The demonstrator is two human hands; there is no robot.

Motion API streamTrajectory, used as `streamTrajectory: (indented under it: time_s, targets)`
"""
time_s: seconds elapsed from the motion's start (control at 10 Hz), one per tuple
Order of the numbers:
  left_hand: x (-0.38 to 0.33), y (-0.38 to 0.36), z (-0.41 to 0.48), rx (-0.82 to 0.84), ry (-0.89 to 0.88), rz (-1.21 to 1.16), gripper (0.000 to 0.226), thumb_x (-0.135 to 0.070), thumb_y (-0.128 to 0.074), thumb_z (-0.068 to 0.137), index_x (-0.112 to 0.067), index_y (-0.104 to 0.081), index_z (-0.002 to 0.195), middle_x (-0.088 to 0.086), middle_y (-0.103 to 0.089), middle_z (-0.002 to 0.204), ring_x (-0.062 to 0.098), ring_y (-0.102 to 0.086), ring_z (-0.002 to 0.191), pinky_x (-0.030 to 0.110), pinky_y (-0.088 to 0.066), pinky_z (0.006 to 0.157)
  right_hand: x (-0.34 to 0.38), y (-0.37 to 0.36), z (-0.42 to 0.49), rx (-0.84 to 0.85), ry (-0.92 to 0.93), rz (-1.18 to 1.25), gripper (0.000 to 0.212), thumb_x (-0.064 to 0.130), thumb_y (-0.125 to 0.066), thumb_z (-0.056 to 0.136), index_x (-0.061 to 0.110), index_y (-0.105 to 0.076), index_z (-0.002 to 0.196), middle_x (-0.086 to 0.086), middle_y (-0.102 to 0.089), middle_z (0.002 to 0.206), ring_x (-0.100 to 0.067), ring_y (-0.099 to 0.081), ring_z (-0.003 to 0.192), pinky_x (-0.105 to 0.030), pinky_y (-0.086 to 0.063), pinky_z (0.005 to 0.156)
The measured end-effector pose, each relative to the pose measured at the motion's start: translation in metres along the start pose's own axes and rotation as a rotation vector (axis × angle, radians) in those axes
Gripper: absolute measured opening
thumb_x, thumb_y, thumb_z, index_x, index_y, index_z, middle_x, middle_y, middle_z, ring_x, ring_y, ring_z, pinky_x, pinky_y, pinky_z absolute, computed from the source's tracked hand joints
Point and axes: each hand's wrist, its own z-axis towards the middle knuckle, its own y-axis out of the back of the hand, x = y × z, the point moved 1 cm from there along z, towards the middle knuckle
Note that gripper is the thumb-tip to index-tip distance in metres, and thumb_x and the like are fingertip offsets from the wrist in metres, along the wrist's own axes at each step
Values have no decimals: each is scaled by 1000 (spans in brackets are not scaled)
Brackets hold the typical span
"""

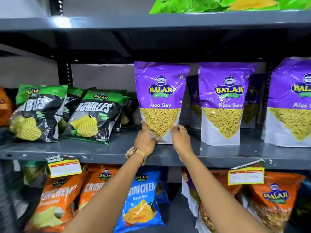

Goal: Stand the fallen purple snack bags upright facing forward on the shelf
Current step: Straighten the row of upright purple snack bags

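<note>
- Shelf (104, 153), far left: two black-and-green chip bags (91, 116) lean back, not part of this job. I note them only as the left limit for spacing.
- Left hand (146, 140): fingers spread, index tip touching the lower left edge of the purple snack bag (160, 98), thumb at its bottom corner. A light pinch and steady, not a full grip. Watch (132, 152) on that wrist.
- That bag stands upright, label forward, base on the shelf, at about 12 o'clock from both wrists.
- Right hand (180, 137): fingers curled at the bag's lower right edge; whether they pinch the film or only rest on it, I cannot tell.
- My judgement: the step in hand is squaring this bag. I would press the base flat, keep both sides level, release slowly, and check for lean.
- At 3 o'clock of it, a second purple bag (222, 105) stands upright, with a third (291, 105) beyond. I would match their front line and gap.
</note>
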Motion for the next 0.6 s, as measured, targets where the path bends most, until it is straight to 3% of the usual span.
streamTrajectory:
  time_s: [0.1, 0.3, 0.5, 0.6]
  targets:
    - [1, -5, -1, -67, -19, 42, 82, -18, -64, 83, -5, -14, 147, 22, -51, 131, 40, -51, 119, 40, -42, 93, -3, 2, 2, 1, 1, 1, 47, 36, -34, 99, 6, -46, 133, -14, -54, 135, -28, -50, 123, -26, -33, 89]
    - [0, -10, -1, -171, 21, 51, 78, -11, -64, 80, -9, -19, 143, 22, -53, 122, 43, -56, 109, 45, -46, 84, -8, 1, 7, 44, 26, -59, 49, 38, -35, 98, 11, -40, 138, -11, -49, 143, -26, -47, 130, -27, -34, 95]
    - [-6, -2, -16, -151, -60, -2, 89, 0, -57, 80, -9, -3, 150, 24, -37, 137, 45, -49, 116, 44, -41, 97, 4, 1, -13, 0, 109, -93, 62, 32, -38, 99, 4, -16, 149, -15, -27, 157, -26, -29, 144, -30, -22, 115]
    - [-10, 8, -21, -230, -152, -79, 86, 9, -47, 73, -4, -9, 149, 23, -31, 144, 39, -39, 127, 39, -35, 105, 34, 43, -35, -77, 163, 263, 48, 27, -48, 95, 11, -38, 140, -14, -60, 130, -23, -60, 113, -39, -44, 101]
